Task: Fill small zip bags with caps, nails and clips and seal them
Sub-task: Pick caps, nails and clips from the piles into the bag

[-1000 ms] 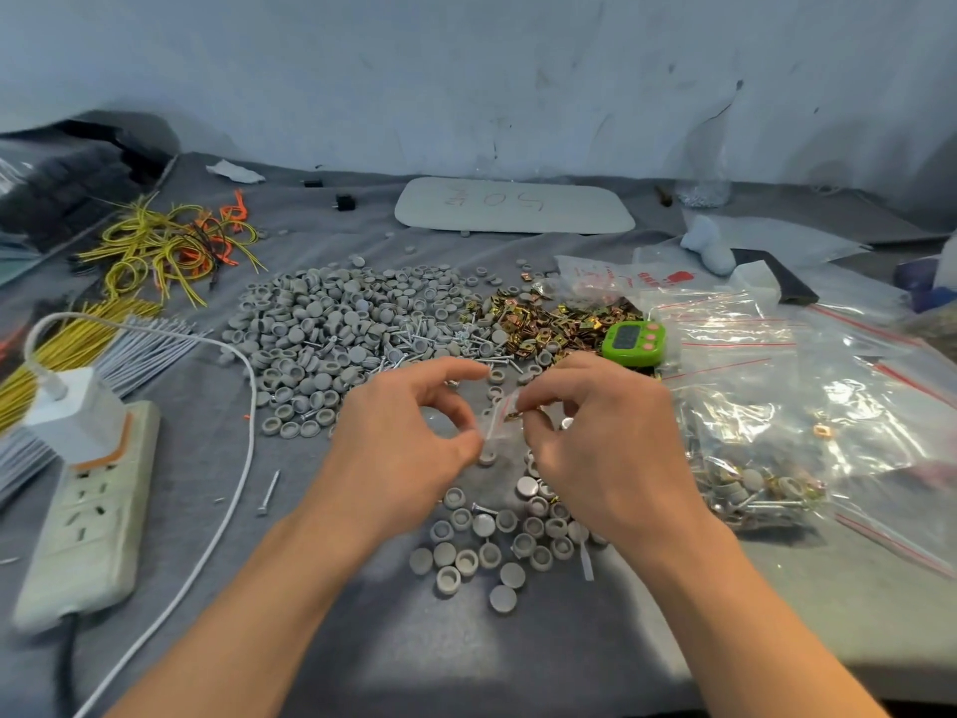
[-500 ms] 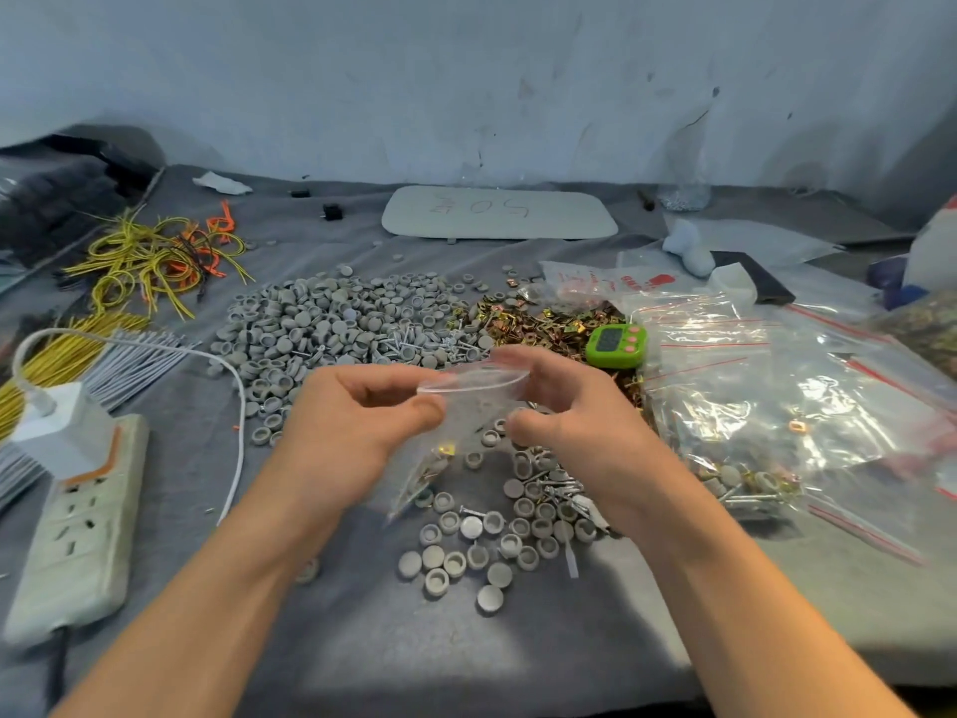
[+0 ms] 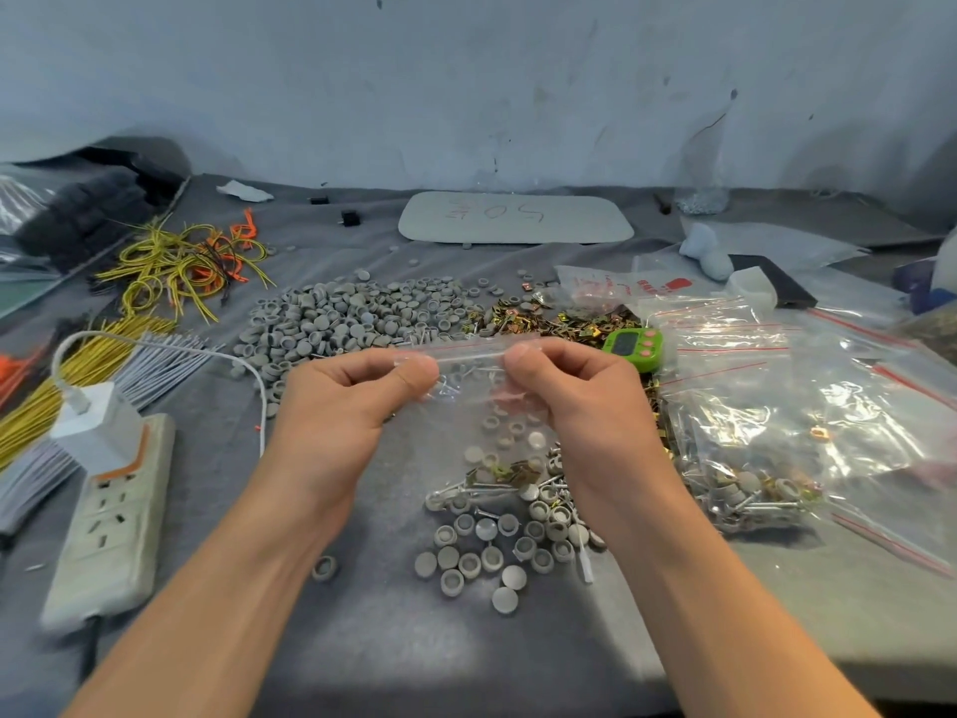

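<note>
My left hand and my right hand pinch the top strip of a small clear zip bag and hold it upright above the table. Caps, nails and gold clips lie in the bag's bottom. Under the bag a small group of grey caps lies on the grey cloth. Behind the hands a big heap of grey caps spreads out, with a pile of gold clips to its right. I cannot tell whether the bag's strip is pressed closed.
Filled zip bags pile up at the right, behind a green timer. A white power strip with a charger and cable lies at the left, beside yellow and grey wire bundles. A grey tray rests near the wall.
Both hands have lifted the bag and turned it upright, moving from an open, tilted mouth to thumbs and fingers pinching along its top strip. The bag's contents now hang at its bottom.
</note>
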The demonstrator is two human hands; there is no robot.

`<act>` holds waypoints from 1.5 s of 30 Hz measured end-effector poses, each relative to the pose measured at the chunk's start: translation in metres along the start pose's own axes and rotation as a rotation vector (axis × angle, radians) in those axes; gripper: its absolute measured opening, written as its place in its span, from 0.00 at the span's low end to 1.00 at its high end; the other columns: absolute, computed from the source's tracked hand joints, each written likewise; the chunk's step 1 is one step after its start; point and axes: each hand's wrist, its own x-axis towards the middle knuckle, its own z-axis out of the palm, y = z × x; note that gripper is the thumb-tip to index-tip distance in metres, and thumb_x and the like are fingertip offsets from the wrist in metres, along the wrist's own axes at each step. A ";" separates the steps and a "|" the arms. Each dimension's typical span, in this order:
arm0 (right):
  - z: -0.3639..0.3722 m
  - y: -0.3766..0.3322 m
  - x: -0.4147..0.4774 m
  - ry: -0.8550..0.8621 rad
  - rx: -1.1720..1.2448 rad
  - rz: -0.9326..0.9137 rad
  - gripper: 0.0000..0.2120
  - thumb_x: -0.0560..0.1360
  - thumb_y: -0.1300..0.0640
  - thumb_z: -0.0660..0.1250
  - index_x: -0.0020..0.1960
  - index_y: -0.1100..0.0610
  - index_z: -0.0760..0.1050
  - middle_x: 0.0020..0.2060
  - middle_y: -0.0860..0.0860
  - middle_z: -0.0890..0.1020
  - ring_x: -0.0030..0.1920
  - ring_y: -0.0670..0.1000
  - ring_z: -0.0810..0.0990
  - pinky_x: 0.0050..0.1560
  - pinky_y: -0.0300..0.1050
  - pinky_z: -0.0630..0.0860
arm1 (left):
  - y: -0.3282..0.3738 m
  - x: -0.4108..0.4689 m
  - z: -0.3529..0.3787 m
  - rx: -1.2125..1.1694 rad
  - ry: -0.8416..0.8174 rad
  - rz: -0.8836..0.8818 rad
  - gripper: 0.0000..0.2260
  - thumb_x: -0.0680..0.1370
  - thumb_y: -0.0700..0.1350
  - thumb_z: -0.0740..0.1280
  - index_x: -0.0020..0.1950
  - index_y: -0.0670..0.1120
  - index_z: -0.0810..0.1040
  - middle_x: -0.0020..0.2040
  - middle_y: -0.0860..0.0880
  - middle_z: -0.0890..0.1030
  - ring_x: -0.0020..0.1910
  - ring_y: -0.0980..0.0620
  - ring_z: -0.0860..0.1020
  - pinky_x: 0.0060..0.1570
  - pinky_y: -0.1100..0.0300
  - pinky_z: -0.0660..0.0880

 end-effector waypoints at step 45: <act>0.008 0.009 -0.002 0.027 -0.036 0.058 0.15 0.82 0.58 0.67 0.41 0.49 0.89 0.38 0.54 0.88 0.37 0.51 0.86 0.45 0.49 0.83 | -0.004 -0.008 0.010 0.043 0.084 0.047 0.05 0.72 0.47 0.75 0.37 0.49 0.88 0.36 0.50 0.86 0.36 0.60 0.81 0.45 0.65 0.76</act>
